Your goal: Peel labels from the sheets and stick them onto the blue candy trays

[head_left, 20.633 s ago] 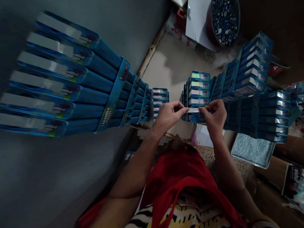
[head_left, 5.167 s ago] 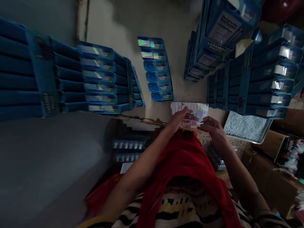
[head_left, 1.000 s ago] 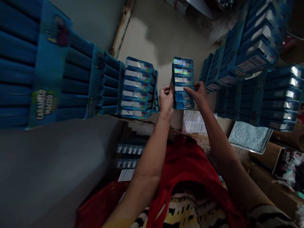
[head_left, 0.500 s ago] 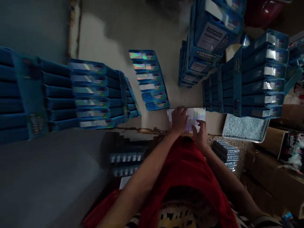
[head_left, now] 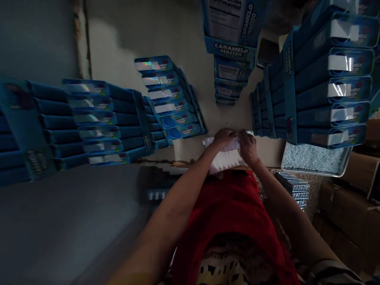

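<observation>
At the table's front edge lies a shiny, whitish sheet of labels [head_left: 226,160], part of it lifted or folded up towards my fingers. My left hand [head_left: 225,139] reaches over its upper left part, fingers closed on the sheet's far edge. My right hand [head_left: 248,147] is closed at the upper right corner, fingertips bent in close to the left ones. Whether a single label is between the fingertips is too small to tell. Left of the hands stands a row of blue boxes [head_left: 182,131], several with shiny label strips on their ends.
More banded blue boxes [head_left: 97,118] extend along the left. Stacks of blue boxes stand at the back [head_left: 231,71] and right [head_left: 323,95]. A metal tray [head_left: 311,158] of pale blue pellets sits at right. A dark device [head_left: 268,52] lies between the stacks.
My hands have come together at the sheet's far edge, fingers now closed, where they were spread over it. Part of the sheet is lifted. The view has shifted closer to the right.
</observation>
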Tool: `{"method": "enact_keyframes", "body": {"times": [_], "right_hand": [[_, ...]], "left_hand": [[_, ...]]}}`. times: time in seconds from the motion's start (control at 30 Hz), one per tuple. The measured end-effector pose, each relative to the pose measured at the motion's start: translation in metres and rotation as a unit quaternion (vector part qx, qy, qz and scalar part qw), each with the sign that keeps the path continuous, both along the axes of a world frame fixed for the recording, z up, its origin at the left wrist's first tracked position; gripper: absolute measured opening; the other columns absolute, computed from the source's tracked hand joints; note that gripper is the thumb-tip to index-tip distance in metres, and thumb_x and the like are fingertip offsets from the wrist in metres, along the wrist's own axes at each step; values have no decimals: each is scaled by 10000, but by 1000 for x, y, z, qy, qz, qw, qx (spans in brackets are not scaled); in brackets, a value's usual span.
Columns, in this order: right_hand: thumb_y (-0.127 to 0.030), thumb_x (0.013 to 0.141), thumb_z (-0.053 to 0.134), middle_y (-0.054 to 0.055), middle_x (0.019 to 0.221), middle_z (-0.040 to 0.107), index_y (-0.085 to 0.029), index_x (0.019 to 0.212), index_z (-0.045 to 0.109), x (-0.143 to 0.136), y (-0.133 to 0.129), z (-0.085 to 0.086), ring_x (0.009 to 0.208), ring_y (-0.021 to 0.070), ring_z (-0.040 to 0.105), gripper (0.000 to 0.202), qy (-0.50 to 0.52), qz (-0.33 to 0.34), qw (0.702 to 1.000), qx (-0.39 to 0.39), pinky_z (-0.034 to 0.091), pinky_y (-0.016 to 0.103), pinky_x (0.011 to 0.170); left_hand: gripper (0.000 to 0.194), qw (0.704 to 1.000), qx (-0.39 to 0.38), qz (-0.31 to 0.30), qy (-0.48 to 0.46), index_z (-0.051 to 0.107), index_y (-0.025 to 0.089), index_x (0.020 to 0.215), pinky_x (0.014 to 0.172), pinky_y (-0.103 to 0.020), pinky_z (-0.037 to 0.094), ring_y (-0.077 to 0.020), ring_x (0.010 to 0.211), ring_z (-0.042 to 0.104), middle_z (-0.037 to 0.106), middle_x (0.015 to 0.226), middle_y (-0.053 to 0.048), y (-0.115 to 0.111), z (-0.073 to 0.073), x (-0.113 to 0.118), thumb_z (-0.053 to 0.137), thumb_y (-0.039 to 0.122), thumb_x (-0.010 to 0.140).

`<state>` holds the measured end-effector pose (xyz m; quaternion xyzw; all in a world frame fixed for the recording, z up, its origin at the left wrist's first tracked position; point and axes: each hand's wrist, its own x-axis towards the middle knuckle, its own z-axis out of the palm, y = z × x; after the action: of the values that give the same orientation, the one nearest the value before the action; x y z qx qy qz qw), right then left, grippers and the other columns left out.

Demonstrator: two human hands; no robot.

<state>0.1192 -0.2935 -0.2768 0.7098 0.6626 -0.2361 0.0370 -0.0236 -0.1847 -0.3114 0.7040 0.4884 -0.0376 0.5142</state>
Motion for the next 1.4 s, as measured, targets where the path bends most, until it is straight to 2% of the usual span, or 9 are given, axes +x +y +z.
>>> {"method": "enact_keyframes", "body": {"times": [0.23,0.57,0.63,0.77,0.93,1.0,1.07,1.2,1.4], "right_hand": [[-184,1045,405,148,1627,499,-171,1568,512,2,-34,15,1436,336,400,535,13,40,999,12,319,482,1151],[-313,1001,601,72,876,710,-223,977,756,-8,-33,64,914,247,605,181,103,-93,990,37,402,379,888],[-346,955,664,-3,680,602,-220,898,737,-13,-33,82,704,184,550,157,194,-197,960,33,395,320,750],[-498,826,787,-82,574,419,-220,840,707,-23,-23,125,535,114,349,289,385,-402,830,6,261,267,556],[-494,700,855,-66,610,495,-216,757,663,-36,-1,163,536,91,303,343,503,-457,733,-40,224,263,525],[-485,682,870,-70,589,473,-216,744,659,-40,5,171,524,87,280,347,513,-454,726,-60,204,262,505],[-474,673,883,-77,565,444,-216,738,662,-44,8,175,514,84,264,346,519,-447,724,-76,190,256,490],[-447,686,884,-69,579,462,-205,735,683,-51,9,178,508,76,301,318,514,-426,739,-89,216,240,468],[-475,712,859,-61,597,498,-184,742,698,-96,40,181,523,87,407,334,453,-410,792,8,374,217,424]], "left_hand": [[269,1000,-17,-7,8,786,177,893,744,-300,412,-224,832,634,750,860,-68,-4,4,-5,598,366,930],[303,993,98,-18,67,798,187,1018,955,-432,450,-318,1070,686,778,1108,-160,-11,20,-2,520,307,1000],[296,993,106,7,56,791,182,1059,1023,-432,445,-312,1135,668,768,1154,-160,-11,23,-2,517,270,992],[323,976,115,162,-92,756,181,1191,1137,-412,427,-278,1291,613,711,1333,-149,-32,40,-13,518,264,988],[569,840,-164,413,-311,772,167,1020,979,-431,566,-276,1079,735,789,1106,-154,-71,81,-42,501,665,969],[665,771,-291,431,-368,769,150,1043,902,-427,598,-283,1000,756,798,1060,-173,-77,97,-53,581,765,874],[631,744,-343,432,-378,769,152,1038,858,-401,605,-266,922,761,805,1002,-151,-78,109,-61,787,703,730],[466,734,-313,494,-345,744,160,822,755,-326,590,-179,708,709,765,779,-58,-78,130,-77,949,494,570],[395,745,-204,549,-319,744,156,785,637,-269,567,-145,626,669,709,684,-12,-60,169,-116,919,475,629]]}}
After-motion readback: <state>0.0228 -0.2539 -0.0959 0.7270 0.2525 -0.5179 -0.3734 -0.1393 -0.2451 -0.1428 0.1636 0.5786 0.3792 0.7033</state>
